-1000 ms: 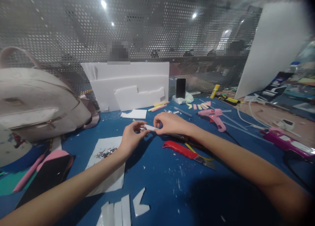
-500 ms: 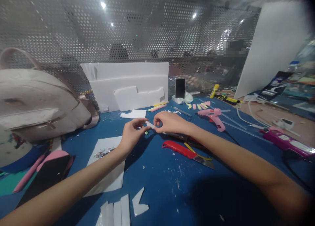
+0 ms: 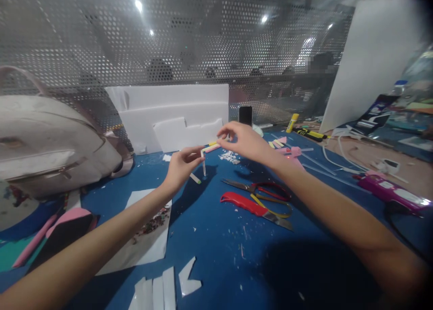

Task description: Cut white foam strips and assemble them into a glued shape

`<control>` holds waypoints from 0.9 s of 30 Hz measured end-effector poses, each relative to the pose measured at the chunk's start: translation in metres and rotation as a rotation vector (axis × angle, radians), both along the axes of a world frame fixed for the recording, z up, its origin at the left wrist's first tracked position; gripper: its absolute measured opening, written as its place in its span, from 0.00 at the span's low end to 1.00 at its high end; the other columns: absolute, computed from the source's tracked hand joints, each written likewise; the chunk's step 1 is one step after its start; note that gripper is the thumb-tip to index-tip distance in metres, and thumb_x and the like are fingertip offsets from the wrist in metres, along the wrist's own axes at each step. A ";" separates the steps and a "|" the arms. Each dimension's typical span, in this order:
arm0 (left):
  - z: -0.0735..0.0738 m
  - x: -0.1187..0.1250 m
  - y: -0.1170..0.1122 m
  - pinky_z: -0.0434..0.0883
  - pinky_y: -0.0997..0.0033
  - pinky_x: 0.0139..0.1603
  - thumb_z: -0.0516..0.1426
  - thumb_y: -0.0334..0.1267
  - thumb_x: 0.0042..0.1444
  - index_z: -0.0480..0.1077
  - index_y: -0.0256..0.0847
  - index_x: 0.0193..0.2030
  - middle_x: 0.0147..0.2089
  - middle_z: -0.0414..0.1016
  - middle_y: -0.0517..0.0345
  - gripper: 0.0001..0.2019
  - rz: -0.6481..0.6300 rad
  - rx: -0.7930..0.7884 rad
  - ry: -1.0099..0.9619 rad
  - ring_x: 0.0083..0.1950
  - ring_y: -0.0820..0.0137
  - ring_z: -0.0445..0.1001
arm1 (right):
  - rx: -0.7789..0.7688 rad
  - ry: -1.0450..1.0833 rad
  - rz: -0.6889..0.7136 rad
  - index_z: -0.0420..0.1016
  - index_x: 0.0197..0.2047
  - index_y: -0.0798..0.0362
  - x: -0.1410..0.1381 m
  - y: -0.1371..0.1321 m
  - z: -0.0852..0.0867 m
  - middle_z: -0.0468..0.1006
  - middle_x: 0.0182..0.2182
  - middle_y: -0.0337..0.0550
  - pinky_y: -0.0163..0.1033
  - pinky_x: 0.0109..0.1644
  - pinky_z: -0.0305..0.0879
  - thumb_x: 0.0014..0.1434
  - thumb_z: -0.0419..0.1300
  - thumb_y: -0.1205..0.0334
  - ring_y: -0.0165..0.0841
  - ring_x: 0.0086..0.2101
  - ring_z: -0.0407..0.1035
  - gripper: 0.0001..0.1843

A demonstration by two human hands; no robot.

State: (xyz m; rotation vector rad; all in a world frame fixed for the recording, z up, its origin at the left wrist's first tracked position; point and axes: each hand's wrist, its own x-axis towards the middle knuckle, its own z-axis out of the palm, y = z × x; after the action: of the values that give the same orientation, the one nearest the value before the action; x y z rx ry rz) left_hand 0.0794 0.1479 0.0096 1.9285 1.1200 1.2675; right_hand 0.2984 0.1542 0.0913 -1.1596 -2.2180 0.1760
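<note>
My left hand [image 3: 181, 166] is raised above the blue table [image 3: 219, 251], its fingers pinched on a small white strip [image 3: 203, 162] that hangs down from them. A thin green-tipped stick [image 3: 195, 178] shows just below that hand. My right hand [image 3: 241, 141] is lifted a little higher and to the right, thumb and fingertips pinched together near the top end of the strip. What the right fingers hold is too small to make out.
Scissors [image 3: 257, 190] and a red utility knife [image 3: 252, 205] lie right of centre. A pink glue gun [image 3: 294, 151], white foam boards [image 3: 169, 114], a phone [image 3: 245, 115], a white bag [image 3: 50, 143], paper with glitter [image 3: 145, 233] and white cut pieces [image 3: 165, 287] surround them.
Both hands rose off the table and moved apart, the right going up and right. The white strip now hangs from the left hand, and the scissors under the right hand are uncovered.
</note>
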 end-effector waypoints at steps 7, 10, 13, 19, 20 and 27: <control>0.018 0.023 0.036 0.73 0.55 0.51 0.58 0.42 0.64 0.70 0.37 0.51 0.49 0.74 0.52 0.13 -0.040 0.149 0.236 0.48 0.64 0.75 | 0.160 0.179 -0.024 0.74 0.42 0.53 0.017 -0.002 0.018 0.76 0.35 0.42 0.38 0.36 0.61 0.60 0.59 0.58 0.31 0.31 0.66 0.10; 0.027 0.039 0.051 0.72 0.54 0.53 0.59 0.42 0.64 0.72 0.37 0.47 0.50 0.74 0.52 0.11 -0.089 0.189 0.365 0.50 0.63 0.74 | 0.209 0.216 -0.018 0.73 0.42 0.54 0.023 -0.002 0.022 0.76 0.34 0.41 0.37 0.36 0.61 0.59 0.59 0.61 0.30 0.31 0.66 0.08; 0.034 0.060 0.068 0.72 0.54 0.53 0.59 0.42 0.64 0.72 0.37 0.47 0.50 0.74 0.52 0.11 -0.182 0.206 0.496 0.51 0.63 0.74 | 0.252 0.228 -0.020 0.73 0.41 0.54 0.026 -0.004 0.027 0.76 0.33 0.40 0.36 0.34 0.61 0.59 0.58 0.63 0.29 0.30 0.66 0.07; 0.028 0.104 0.106 0.74 0.56 0.50 0.58 0.42 0.64 0.71 0.37 0.49 0.51 0.74 0.52 0.12 -0.301 0.179 0.709 0.49 0.64 0.75 | 0.293 0.230 -0.035 0.72 0.42 0.54 0.029 -0.012 0.037 0.75 0.35 0.40 0.36 0.36 0.62 0.59 0.55 0.67 0.30 0.33 0.67 0.08; 0.025 0.111 0.112 0.74 0.56 0.50 0.58 0.43 0.64 0.71 0.37 0.49 0.50 0.74 0.52 0.12 -0.306 0.173 0.735 0.48 0.64 0.75 | 0.299 0.233 -0.035 0.72 0.41 0.53 0.030 -0.013 0.038 0.75 0.35 0.40 0.36 0.36 0.63 0.59 0.55 0.67 0.30 0.34 0.67 0.08; 0.018 0.136 0.136 0.73 0.55 0.51 0.58 0.43 0.64 0.70 0.38 0.52 0.53 0.73 0.51 0.14 -0.272 0.140 0.850 0.50 0.63 0.74 | 0.306 0.243 -0.003 0.73 0.41 0.55 0.033 -0.013 0.041 0.75 0.35 0.41 0.36 0.37 0.62 0.59 0.54 0.68 0.30 0.35 0.68 0.08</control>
State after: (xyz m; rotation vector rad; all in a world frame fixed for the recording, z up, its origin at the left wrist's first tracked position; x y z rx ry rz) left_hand 0.2158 0.2837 0.0275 2.7158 1.0859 0.3584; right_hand 0.3315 0.1413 0.1323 -0.9220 -1.9482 -0.0244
